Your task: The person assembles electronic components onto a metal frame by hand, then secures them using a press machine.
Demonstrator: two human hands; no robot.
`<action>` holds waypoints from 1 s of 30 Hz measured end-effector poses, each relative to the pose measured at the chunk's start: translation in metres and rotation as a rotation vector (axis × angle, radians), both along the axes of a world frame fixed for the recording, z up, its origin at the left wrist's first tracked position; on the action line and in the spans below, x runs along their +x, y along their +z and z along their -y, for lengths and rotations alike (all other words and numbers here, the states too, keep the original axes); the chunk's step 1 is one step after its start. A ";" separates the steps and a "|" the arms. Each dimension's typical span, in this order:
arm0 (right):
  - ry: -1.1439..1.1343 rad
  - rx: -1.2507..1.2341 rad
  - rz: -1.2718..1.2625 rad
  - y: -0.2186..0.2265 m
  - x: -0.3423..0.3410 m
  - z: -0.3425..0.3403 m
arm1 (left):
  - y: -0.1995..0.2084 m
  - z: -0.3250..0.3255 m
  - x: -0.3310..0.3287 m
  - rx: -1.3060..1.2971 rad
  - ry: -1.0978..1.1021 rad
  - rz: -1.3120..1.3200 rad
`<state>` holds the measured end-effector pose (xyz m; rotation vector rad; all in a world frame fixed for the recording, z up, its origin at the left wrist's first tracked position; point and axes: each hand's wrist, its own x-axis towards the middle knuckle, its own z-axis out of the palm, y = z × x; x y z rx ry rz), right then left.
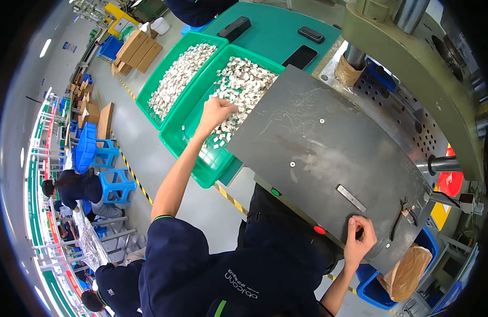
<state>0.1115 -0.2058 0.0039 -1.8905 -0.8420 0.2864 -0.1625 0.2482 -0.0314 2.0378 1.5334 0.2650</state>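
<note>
My left hand (216,112) reaches into the nearer green bin (172,133). Its fingers are pinched together over a heap of small white pieces (244,79), and what they hold, if anything, is hidden. Above the front edge of the dark metal plate (307,132), my right hand (361,239) is closed with its fingertips together; I cannot make out anything in it. Near that hand a small flat metal bar (351,198) lies on the plate. A pair of pliers with dark handles (399,219) rests to its right.
A second green bin (155,103) of white pieces stands farther left. On the green table (273,26) are a phone (300,57) and two black cases. A press frame (439,63) rises at the right. Red (319,230) and green (276,192) buttons sit along the front edge. Co-workers sit at the left.
</note>
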 end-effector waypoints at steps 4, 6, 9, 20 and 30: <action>0.005 -0.010 0.014 0.001 0.002 -0.002 | 0.019 0.004 -0.013 0.023 0.107 0.311; 0.002 -0.010 0.014 0.002 0.002 -0.002 | 0.042 0.013 -0.013 -0.131 0.136 0.522; 0.005 -0.008 0.017 0.002 0.002 -0.004 | 0.040 0.010 -0.017 -0.171 0.120 0.622; -0.052 0.031 -0.089 -0.002 0.000 0.003 | 0.088 0.051 0.004 -0.338 0.032 0.903; 0.165 0.146 0.293 0.083 0.004 -0.082 | 0.113 0.165 0.112 -0.677 -0.530 1.036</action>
